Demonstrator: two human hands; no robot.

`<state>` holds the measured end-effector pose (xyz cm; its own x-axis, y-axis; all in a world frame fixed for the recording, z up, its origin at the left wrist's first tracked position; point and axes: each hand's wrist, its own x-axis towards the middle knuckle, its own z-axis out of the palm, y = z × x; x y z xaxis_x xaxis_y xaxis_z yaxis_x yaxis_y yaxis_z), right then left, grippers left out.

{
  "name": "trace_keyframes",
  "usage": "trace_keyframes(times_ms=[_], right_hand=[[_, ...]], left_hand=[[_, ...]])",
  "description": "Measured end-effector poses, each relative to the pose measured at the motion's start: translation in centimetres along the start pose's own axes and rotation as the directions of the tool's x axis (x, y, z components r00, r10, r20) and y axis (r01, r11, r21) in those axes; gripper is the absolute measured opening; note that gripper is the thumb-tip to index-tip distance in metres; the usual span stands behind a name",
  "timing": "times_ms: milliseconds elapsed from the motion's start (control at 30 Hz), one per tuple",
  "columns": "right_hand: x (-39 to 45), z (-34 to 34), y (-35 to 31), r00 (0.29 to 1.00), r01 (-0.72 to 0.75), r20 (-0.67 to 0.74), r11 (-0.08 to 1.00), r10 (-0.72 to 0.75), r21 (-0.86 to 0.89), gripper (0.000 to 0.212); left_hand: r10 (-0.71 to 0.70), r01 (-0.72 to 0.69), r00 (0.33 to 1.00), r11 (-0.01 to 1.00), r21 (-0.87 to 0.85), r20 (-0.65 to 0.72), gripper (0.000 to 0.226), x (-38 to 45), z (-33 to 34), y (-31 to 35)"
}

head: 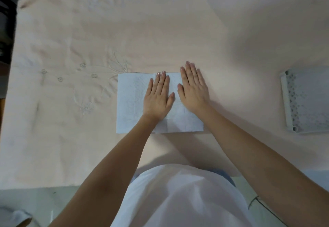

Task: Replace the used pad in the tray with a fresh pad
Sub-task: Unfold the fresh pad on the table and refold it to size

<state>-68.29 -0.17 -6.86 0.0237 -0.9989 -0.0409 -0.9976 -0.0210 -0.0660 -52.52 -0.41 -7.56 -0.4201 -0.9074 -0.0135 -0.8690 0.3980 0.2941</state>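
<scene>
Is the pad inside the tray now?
No, the folded pad lies on the cloth under both hands, apart from the tray.

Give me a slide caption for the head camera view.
Both hands, left and right, press flat on a folded pad; grated tray sits far right.

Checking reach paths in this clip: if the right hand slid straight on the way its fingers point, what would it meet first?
Nothing, as far as the view shows: the right hand points up-frame past the pad, over bare pink bedsheet. The tray sits off to its right.
</scene>
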Motion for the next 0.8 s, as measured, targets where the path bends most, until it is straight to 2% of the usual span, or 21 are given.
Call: trace_keyframes(times_ms=[67, 167, 300, 433, 633, 733, 800], right_hand=[[-0.5, -0.1, -0.8, 0.999, -0.016, -0.035, 1.000, 0.016, 0.007, 0.061], [-1.4, 0.6, -2.3, 0.998, 0.041, -0.040, 0.998, -0.039, 0.040, 0.059], [-1.5, 1.3, -1.3, 0.999, 0.045, -0.029, 0.998, -0.045, 0.031, 0.056], [-1.9, 1.2, -0.1, 0.994, -0.085, -0.071, 0.995, 0.089, 0.054, 0.057], [-2.2, 1.0, -0.2, 0.963, -0.251, -0.062, 0.959, 0.261, 0.133, 0.061], [-2.5, 0.8, 0.4, 0.965, -0.228, -0.087, 0.957, 0.246, 0.178, 0.059], [-3.4, 0.2, 1.2, 0.953, -0.232, -0.147, 0.949, 0.266, 0.212, 0.057]], left_hand=[[0.008, -0.008, 1.000, 1.000, 0.016, -0.014, 0.060, -0.2, 0.2, 0.0], [0.010, -0.009, 1.000, 0.999, 0.031, -0.023, 0.058, -0.3, 0.3, 0.0], [0.009, -0.008, 1.000, 0.999, 0.031, -0.018, 0.058, -0.3, 0.3, 0.0], [-0.058, 0.059, 0.997, 0.998, 0.017, -0.045, 0.062, -0.4, 0.3, 0.2], [-0.117, 0.117, 0.993, 0.993, -0.003, 0.018, 0.067, -0.3, -0.3, 0.3], [-0.109, 0.115, 0.992, 0.988, -0.107, 0.057, 0.069, -0.2, -1.6, -0.4], [-0.032, 0.034, 0.999, 0.993, -0.115, 0.015, 0.069, -0.9, -2.7, -1.1]])
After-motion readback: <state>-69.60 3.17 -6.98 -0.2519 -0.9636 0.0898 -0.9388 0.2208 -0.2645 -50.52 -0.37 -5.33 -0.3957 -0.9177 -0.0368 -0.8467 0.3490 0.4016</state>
